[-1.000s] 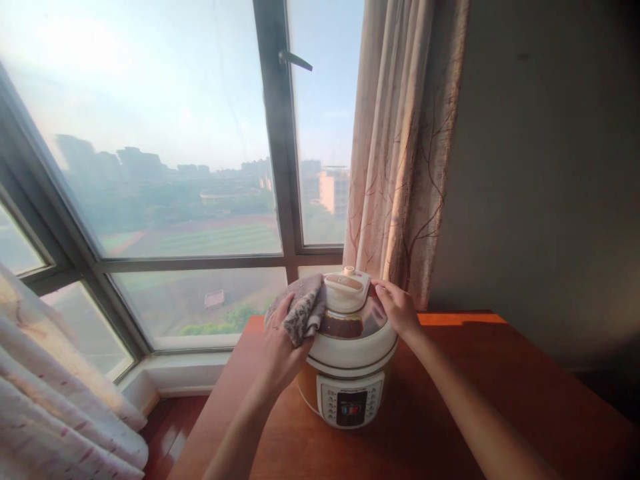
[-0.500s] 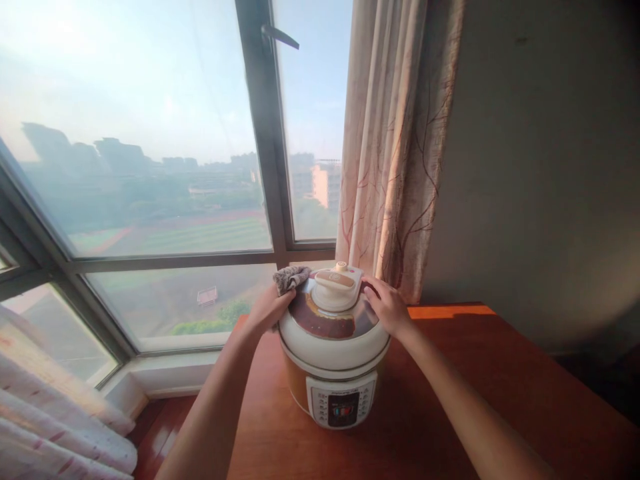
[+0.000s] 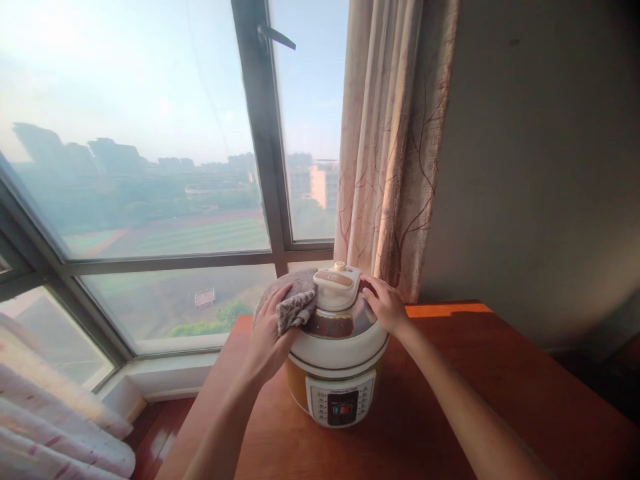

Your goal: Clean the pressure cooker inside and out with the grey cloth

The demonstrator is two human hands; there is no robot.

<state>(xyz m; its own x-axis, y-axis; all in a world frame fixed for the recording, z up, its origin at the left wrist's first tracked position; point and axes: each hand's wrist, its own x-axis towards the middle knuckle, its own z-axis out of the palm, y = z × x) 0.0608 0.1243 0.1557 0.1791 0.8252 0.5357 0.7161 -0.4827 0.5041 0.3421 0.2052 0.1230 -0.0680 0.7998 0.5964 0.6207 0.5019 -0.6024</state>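
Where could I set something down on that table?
Bare tabletop lies in front of the cooker, between left forearm and right forearm, and from the right forearm to the table's right edge. The lid is crowded: left hand with cloth at left, right hand at right.

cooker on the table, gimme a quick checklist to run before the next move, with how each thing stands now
1. Cloth in hand: ok, the left hand has it at the left side of the lid.
2. Right hand placed: ok, its fingers are at the lid's right side.
3. Cooker upright on the table: ok.
4. Lid on: ok, no open gap shows at the front; whether it is locked, cannot tell.
5. Power off: cannot tell, no cord is visible and the control panel is too small to read.
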